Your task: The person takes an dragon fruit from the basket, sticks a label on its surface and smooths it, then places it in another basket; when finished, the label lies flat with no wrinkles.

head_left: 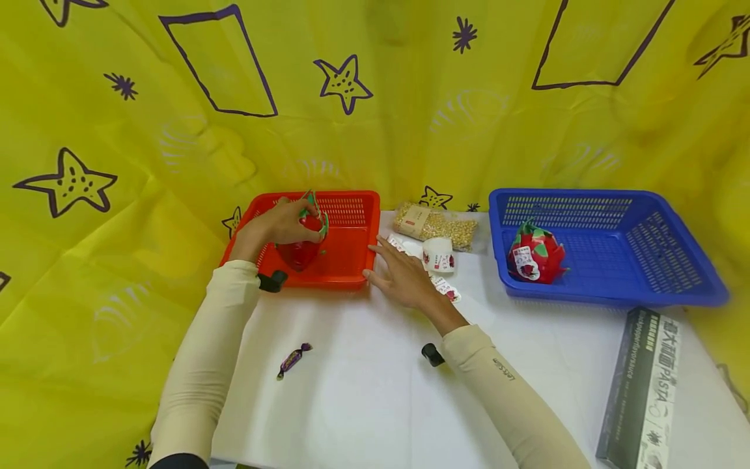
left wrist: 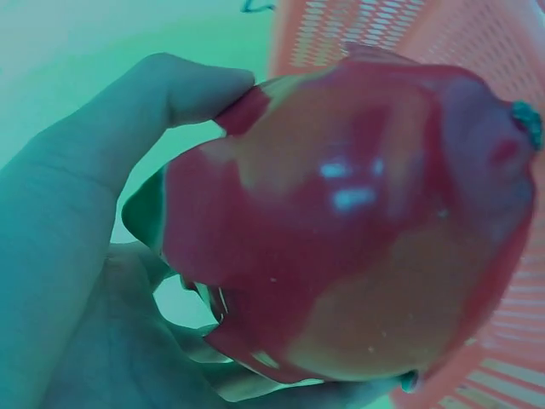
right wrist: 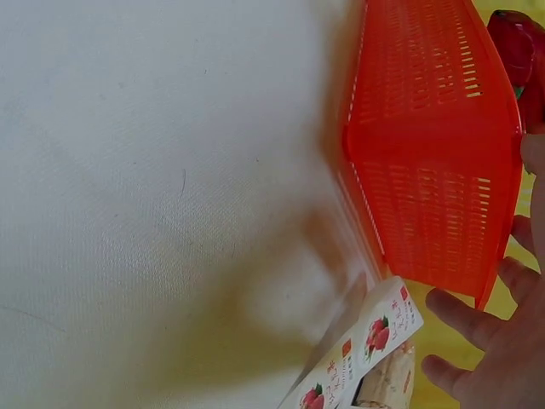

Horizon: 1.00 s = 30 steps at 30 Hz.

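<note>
In the head view my left hand (head_left: 284, 223) grips a red dragon fruit (head_left: 300, 254) with green tips, over the left part of the red basket (head_left: 351, 257). The left wrist view shows the fruit's glossy side (left wrist: 341, 221), with thumb and fingers around its leafy end. My right hand (head_left: 404, 273) is at the basket's right rim, fingertips against it and fingers fairly straight. From the right wrist, those fingers (right wrist: 477, 328) lie along the outer wall of the basket (right wrist: 426, 213). A second dragon fruit (head_left: 547, 260) with a white label sits in the blue basket (head_left: 609, 267).
Between the baskets lie a bag of yellow kernels (head_left: 442, 228), a roll of labels (head_left: 438, 251) and its loose strip (head_left: 445, 288). A purple wrapped candy (head_left: 294, 360) is at front left. At front right lies a long pasta box (head_left: 638, 397). Yellow cloth (head_left: 387, 143) hangs behind.
</note>
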Each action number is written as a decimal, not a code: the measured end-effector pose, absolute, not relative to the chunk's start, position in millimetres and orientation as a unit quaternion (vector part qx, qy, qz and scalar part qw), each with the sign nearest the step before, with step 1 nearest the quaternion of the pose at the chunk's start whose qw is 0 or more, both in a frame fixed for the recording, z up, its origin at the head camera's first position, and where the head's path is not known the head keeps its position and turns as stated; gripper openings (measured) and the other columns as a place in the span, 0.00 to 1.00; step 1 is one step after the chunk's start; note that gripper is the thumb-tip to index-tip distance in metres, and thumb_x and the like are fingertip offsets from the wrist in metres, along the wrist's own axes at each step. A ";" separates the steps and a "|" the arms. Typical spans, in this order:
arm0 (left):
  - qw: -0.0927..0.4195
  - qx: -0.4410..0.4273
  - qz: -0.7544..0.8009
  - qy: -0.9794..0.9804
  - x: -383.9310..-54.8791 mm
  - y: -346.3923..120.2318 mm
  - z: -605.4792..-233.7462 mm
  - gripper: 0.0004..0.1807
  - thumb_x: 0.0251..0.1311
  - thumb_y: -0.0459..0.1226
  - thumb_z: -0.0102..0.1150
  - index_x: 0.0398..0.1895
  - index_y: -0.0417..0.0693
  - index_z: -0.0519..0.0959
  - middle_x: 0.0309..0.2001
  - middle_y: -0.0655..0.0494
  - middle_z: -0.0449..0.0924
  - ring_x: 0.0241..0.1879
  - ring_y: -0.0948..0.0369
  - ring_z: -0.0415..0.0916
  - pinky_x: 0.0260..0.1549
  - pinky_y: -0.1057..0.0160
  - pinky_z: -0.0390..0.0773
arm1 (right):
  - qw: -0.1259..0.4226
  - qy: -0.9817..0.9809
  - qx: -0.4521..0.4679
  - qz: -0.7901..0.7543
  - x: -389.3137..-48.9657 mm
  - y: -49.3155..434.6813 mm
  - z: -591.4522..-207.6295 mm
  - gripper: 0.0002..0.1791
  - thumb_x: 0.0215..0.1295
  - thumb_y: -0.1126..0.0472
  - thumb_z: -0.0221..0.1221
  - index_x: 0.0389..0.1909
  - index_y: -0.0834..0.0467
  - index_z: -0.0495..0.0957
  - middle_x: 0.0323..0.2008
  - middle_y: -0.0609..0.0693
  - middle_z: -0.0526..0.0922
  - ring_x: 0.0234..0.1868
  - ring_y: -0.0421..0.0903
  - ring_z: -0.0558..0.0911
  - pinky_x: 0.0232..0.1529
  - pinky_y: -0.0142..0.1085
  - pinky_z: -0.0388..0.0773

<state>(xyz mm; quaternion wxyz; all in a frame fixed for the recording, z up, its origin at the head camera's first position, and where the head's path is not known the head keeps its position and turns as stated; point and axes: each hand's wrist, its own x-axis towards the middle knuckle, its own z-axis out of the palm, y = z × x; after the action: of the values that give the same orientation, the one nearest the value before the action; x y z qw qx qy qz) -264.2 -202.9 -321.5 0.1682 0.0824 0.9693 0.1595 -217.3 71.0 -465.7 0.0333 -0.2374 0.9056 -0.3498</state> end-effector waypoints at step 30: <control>0.238 0.228 0.158 0.931 -170.7 -86.1 -309.1 0.31 0.57 0.50 0.73 0.64 0.59 0.74 0.60 0.45 0.67 0.55 0.51 0.78 0.42 0.58 0.89 | -0.028 0.921 -0.208 -0.329 -197.0 151.0 -468.2 0.26 0.77 0.50 0.63 0.71 0.55 0.76 0.70 0.55 0.78 0.70 0.60 0.75 0.71 0.61 0.67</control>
<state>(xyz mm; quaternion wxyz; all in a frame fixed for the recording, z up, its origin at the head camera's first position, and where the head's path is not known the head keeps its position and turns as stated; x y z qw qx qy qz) -170.7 -86.1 -309.1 0.2377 0.2283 0.9308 0.1583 -197.0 151.0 -468.2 -0.0282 -0.2079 0.9207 -0.3291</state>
